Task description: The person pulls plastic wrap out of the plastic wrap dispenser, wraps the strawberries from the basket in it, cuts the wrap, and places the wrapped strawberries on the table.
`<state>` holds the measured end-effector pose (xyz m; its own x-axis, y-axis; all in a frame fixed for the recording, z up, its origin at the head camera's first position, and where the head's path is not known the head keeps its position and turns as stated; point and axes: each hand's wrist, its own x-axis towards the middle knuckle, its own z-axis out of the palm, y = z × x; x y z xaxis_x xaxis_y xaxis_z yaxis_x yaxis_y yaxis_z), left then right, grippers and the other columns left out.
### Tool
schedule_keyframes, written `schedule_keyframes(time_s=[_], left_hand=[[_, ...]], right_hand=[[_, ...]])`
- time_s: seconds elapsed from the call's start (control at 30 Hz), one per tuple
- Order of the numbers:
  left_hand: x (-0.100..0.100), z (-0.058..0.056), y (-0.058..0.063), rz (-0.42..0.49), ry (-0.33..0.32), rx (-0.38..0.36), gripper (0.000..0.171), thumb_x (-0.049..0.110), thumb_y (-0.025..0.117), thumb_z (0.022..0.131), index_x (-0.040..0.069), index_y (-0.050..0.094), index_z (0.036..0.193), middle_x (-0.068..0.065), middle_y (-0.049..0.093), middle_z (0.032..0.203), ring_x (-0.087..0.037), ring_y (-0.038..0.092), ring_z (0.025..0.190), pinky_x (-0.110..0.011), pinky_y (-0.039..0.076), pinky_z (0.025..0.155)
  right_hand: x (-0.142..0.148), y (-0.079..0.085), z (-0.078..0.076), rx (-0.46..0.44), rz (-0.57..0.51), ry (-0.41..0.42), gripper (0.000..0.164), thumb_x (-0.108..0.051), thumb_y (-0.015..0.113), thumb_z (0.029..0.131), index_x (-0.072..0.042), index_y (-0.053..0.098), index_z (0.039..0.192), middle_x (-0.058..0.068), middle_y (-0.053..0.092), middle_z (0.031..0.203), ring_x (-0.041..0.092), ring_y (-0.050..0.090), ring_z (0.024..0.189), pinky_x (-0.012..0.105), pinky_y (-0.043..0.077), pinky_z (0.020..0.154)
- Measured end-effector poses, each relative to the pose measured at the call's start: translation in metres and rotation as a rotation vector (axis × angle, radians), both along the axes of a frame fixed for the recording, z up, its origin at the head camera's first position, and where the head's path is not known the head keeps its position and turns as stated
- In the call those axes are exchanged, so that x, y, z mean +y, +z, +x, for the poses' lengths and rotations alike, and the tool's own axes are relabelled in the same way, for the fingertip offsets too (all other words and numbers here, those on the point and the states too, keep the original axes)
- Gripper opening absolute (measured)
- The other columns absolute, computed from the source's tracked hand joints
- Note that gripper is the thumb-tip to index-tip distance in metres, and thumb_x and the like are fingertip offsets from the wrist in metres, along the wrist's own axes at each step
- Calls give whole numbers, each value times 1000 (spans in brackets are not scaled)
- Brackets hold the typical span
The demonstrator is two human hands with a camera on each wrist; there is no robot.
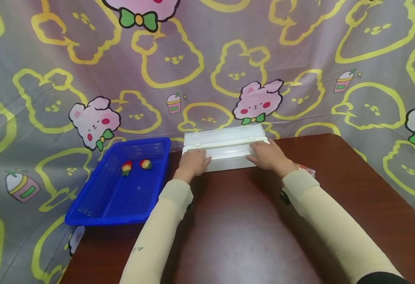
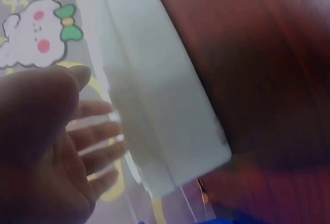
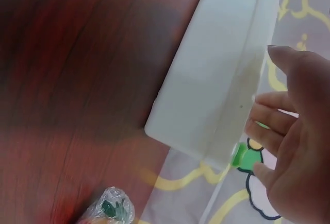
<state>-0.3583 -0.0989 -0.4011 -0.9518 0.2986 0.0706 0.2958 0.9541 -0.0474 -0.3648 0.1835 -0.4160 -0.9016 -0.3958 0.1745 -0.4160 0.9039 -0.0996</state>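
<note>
The left hand (image 1: 192, 161) is near the centre of the head view, at the left end of a white box (image 1: 228, 163). The right hand (image 1: 269, 156) is at the box's right end, just right of centre. In both wrist views the fingers are extended, reaching the long edge of the box, with the thumb held well apart from them; each hand is wide. The box lies across the middle of the head view, its long front side facing the person. Its lid (image 1: 225, 135) stands raised along the back, in front of the patterned cloth.

Cream sleeves (image 1: 161, 228) run from both wrists toward the bottom of the frame, the left one bearing a small dark mark. Near the right wrist, at right of centre, a clear-wrapped item (image 1: 307, 170) is partly hidden by the arm; the right wrist view shows green and reddish parts in its wrapping, at the lower left.

Left of the left hand, a blue basket (image 1: 129, 219) fills the left-middle of the head view. Two red and pale-yellow strawberries (image 1: 126, 168) with green leaves lie apart in its upper part. The dark reddish-brown surface (image 1: 239, 236) spreads across the lower frame. Patterned cloth (image 1: 122, 59) hangs across the upper frame, with yellow outlines and pink bunny heads.
</note>
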Motion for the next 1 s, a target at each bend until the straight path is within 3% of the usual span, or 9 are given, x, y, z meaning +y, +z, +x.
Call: schedule_keyframes(time_s=[0.2,0.3,0.4,0.53,0.63,0.77,0.87,1.0], left_hand=[[-10,-11,5,17,-31,-29,28,31,50,107,9,65,113,-14,69,121,-34,64,116,-50,50,98],[-12,-14,3,16,-36,-34,24,28,52,106,8,64,100,-14,70,110,-35,66,109,-50,52,93],[-12,-18,2,5,-49,-19,25,25,54,105,7,62,91,-15,71,101,-35,68,102,-50,54,88],[-11,-24,3,-23,-58,44,20,21,58,103,6,67,93,-15,73,99,-35,69,99,-49,55,87],[-11,-30,3,-7,-42,86,17,16,60,101,7,71,92,-15,74,98,-35,70,98,-48,55,87],[-10,-36,3,20,-37,129,17,6,59,99,6,73,89,-15,74,96,-35,70,93,-49,57,81],[-8,-39,4,6,-57,153,19,-1,57,97,5,74,93,-17,74,97,-36,71,92,-50,58,78],[-10,-40,7,-10,-74,168,20,-3,58,97,6,75,98,-18,73,99,-36,71,91,-50,58,78]], right_hand=[[0,1,-10,39,-58,-8,40,-26,61,101,2,65,128,20,71,122,37,64,116,59,34,113],[0,-4,-15,68,-90,0,23,-17,59,99,0,71,108,16,74,97,35,66,92,54,47,95],[1,-7,-20,95,-120,-2,16,-11,60,97,-4,72,90,9,69,79,30,60,74,50,49,78],[2,-6,-27,142,-125,-15,15,-7,63,95,-5,78,93,9,73,84,28,62,76,48,51,77],[3,-6,-32,192,-72,2,14,-4,64,94,-4,77,93,12,74,85,31,64,75,48,53,74],[3,-7,-39,249,101,80,11,-1,60,95,-2,66,86,12,67,76,32,64,70,46,53,67],[4,-7,-42,276,203,117,7,1,60,95,-2,62,90,12,65,78,31,64,71,45,54,65],[7,-5,-44,284,229,134,7,4,60,94,-2,62,97,12,66,85,31,66,75,44,55,66]])
